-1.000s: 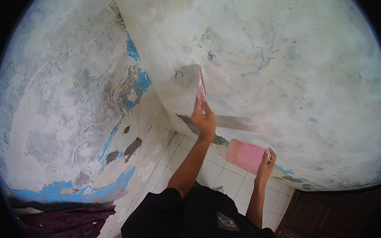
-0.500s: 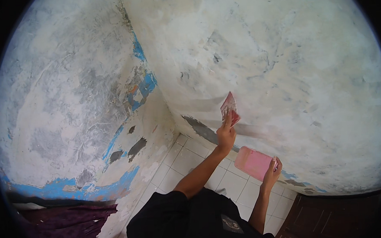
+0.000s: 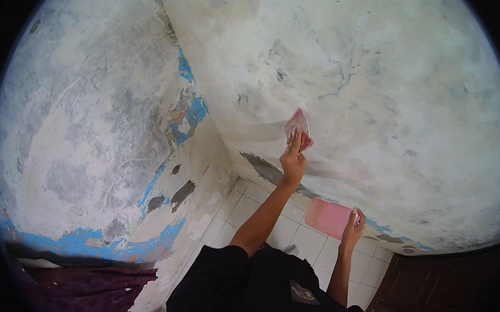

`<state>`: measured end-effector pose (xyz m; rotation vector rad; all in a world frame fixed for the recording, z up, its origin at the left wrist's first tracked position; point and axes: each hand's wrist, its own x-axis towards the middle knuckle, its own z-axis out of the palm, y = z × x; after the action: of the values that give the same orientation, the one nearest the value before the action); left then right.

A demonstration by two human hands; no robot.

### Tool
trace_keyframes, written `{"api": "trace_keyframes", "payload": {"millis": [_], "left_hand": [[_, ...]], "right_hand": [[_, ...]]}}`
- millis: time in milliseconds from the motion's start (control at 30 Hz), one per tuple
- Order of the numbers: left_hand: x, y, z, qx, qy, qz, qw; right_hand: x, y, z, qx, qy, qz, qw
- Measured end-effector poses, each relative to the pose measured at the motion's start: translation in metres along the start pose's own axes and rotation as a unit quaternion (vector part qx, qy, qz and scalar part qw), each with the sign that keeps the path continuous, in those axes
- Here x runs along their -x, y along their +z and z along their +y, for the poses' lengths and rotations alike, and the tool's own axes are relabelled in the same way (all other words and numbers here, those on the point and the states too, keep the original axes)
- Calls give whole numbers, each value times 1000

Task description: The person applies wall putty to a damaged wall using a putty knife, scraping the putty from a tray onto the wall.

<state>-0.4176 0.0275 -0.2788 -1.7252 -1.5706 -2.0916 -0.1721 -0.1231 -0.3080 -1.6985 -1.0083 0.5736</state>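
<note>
Two bare hands are at work, each closed on one flat tool. The left hand grasps a thin, angular red scraper, its face smeared whitish, fingers pressed along it and tip pointing up and away from the grip. The scraper lies against or just in front of the right-hand wall; I cannot tell whether its edge touches. The right hand, lower and to the right of the left one, clasps the near end of one pink board, a smooth rectangle with rounded corners and a tan smear on its far end, which reaches leftward from that grip.

Two plastered walls meet in a corner left of the left hand. The right one is chalky and mottled, running on broadly above and to the right of the scraper; a long dark grey patch lies just left of the left hand. The left-hand wall, farther left, is rougher, with flaking blue paint and at least three dark chipped spots. Below the left grip, square white floor tiles spread between the two forearms, bounded on the right by a dark panelled wooden piece.
</note>
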Motion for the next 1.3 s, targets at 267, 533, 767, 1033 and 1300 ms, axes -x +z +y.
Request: {"api": "trace_keyframes", "payload": {"millis": [267,533,767,1033,1300], "left_hand": [[-14,-18,15,56,-129,79,987],[0,44,8,-31,-2,30,999],[24,7,1,29,-103,115,988],[-75,12,32,17,-100,213,972],[-16,12,55,57,-39,59,996]], "right_hand": [[-12,-9,-6,11,-25,-7,1000],[-18,-39,28,24,-18,21,999],[-34,-65,35,85,-35,1,996],[-35,-70,41,41,-29,3,999],[-43,-65,41,98,-36,-13,994]]}}
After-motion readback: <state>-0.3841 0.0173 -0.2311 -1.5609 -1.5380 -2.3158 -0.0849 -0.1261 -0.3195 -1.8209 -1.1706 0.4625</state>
